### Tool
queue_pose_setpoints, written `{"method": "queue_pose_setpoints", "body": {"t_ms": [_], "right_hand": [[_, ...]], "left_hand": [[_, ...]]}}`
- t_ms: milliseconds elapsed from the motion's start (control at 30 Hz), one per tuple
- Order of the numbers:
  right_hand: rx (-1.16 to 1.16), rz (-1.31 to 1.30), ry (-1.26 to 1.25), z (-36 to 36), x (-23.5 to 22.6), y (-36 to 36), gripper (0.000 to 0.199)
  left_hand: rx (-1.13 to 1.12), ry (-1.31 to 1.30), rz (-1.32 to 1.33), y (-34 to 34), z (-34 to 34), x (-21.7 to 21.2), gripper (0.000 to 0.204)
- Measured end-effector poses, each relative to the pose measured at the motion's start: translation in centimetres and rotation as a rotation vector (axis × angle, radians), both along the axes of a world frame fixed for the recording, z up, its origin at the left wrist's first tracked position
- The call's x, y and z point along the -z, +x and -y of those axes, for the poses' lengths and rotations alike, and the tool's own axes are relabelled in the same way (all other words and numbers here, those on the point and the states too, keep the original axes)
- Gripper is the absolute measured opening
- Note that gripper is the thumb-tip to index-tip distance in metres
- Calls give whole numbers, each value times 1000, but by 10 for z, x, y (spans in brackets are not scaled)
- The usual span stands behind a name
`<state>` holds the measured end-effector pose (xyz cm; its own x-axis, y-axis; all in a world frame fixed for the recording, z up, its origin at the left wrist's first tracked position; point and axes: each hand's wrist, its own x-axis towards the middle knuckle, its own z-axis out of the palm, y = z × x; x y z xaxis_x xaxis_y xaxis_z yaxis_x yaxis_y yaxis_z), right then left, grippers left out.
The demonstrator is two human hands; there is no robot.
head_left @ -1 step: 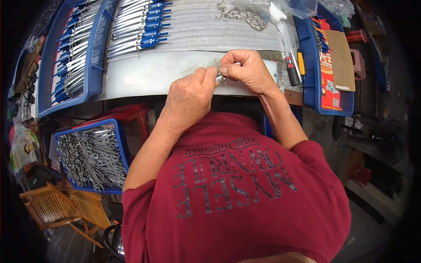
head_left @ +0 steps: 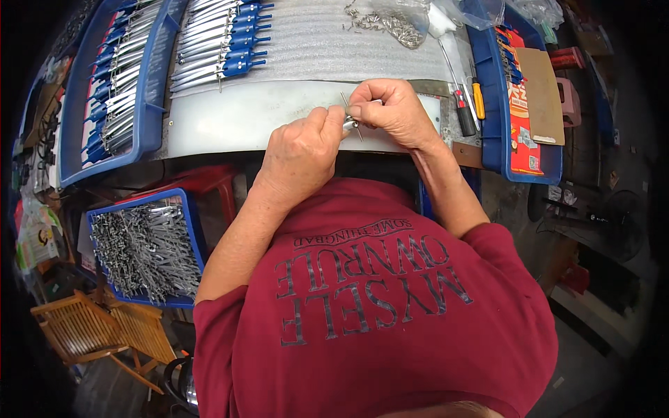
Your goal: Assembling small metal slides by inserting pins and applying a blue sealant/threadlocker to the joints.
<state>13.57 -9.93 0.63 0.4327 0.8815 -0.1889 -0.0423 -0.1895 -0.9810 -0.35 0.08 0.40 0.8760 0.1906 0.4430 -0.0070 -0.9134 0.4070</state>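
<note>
Over the near edge of the white work board (head_left: 237,122), my hands meet around a small shiny metal part (head_left: 351,125) with a thin pin running crosswise through it. My left hand (head_left: 303,150) is closed round one end of the part, hiding most of it. The thumb and forefinger of my right hand (head_left: 394,115) pinch at its other end; what sits between those fingertips is mostly covered. Left of the hands, a row of long metal strips with blue end pieces (head_left: 240,64) lies on a grey foam sheet (head_left: 313,49).
A blue tray (head_left: 150,118) of similar strips stands at the left. Below it, another blue bin (head_left: 194,233) holds many metal parts. Small screws (head_left: 397,28) lie at the back, screwdrivers (head_left: 478,101) to the right, beside a blue tray (head_left: 493,132) with cardboard.
</note>
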Motion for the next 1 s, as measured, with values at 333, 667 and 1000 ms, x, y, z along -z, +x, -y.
{"method": "queue_pose_setpoints", "body": {"t_ms": [333, 667, 1000], "right_hand": [[35, 80, 54, -2, 2, -4, 6], [29, -31, 80, 3, -4, -8, 9], [142, -148, 86, 13, -1, 4, 35]], "left_hand": [[-40, 26, 42, 0, 0, -1, 13], [13, -19, 109, -1, 0, 1, 17], [-34, -81, 72, -4, -7, 2, 20]]}}
